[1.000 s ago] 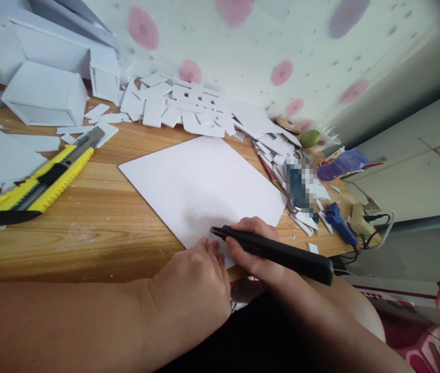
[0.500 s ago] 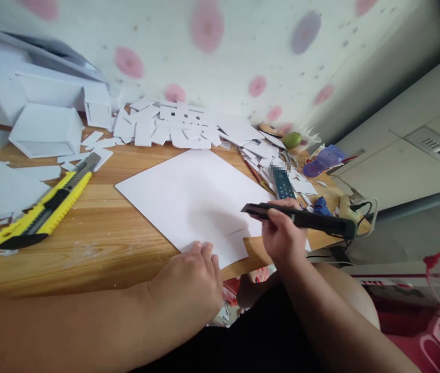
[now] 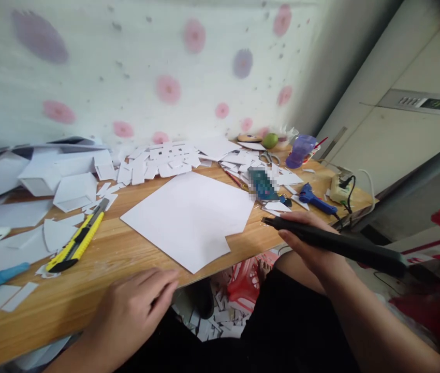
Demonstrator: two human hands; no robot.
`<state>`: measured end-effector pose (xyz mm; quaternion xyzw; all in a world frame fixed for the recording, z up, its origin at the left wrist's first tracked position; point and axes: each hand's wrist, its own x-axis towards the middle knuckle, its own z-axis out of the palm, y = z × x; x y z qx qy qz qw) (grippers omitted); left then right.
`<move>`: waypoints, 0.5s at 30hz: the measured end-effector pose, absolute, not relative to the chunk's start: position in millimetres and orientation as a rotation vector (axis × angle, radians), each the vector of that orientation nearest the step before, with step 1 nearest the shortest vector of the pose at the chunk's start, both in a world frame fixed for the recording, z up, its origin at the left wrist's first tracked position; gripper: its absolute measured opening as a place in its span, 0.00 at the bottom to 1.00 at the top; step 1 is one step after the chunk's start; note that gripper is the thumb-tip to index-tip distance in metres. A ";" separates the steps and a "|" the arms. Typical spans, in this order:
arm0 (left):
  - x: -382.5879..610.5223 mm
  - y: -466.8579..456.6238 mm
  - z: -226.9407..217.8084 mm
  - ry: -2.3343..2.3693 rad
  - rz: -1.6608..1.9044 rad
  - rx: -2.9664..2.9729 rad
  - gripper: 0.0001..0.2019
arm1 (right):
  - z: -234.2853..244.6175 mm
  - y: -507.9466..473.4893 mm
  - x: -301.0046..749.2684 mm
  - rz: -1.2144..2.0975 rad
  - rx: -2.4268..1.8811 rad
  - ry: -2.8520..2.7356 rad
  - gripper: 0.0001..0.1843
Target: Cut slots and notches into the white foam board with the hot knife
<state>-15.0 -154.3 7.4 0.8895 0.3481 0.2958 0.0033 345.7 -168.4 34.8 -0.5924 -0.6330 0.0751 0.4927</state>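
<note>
A white foam board sheet [image 3: 189,217] lies flat on the wooden table, with a notch cut out of its near right side. My left hand [image 3: 138,300] is at the table's front edge, just left of the sheet's near corner, fingers loosely stretched and holding nothing. Closed around a black utility knife [image 3: 336,246], my right hand [image 3: 317,248] hovers right of the sheet, apart from it. The knife's tip points left. A yellow utility knife [image 3: 80,241] rests on the table left of the sheet.
White board scraps [image 3: 169,160] pile along the wall. Folded white board shapes [image 3: 74,189] stand at left, near a blue-handled tool [image 3: 0,280]. Beyond the sheet lie a phone [image 3: 262,184], a blue glue gun [image 3: 315,199] and a power strip [image 3: 340,189]. A purple cup [image 3: 301,152] stands behind.
My left hand has come off the sheet and moved left. My right hand has drawn back to the right with the black utility knife. The view has tilted up.
</note>
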 end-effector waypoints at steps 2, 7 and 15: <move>-27.7 -159.9 -6.4 1.259 0.962 2.794 0.07 | 35.9 -168.7 349.6 0.255 -1.429 -1.619 0.11; -43.4 -152.2 -24.4 1.767 0.735 2.748 0.17 | 31.8 -156.1 342.7 0.696 -1.387 -1.802 0.25; -39.7 -126.2 -32.0 1.983 0.425 2.500 0.30 | 33.0 -74.8 312.8 0.447 -1.367 -2.213 0.21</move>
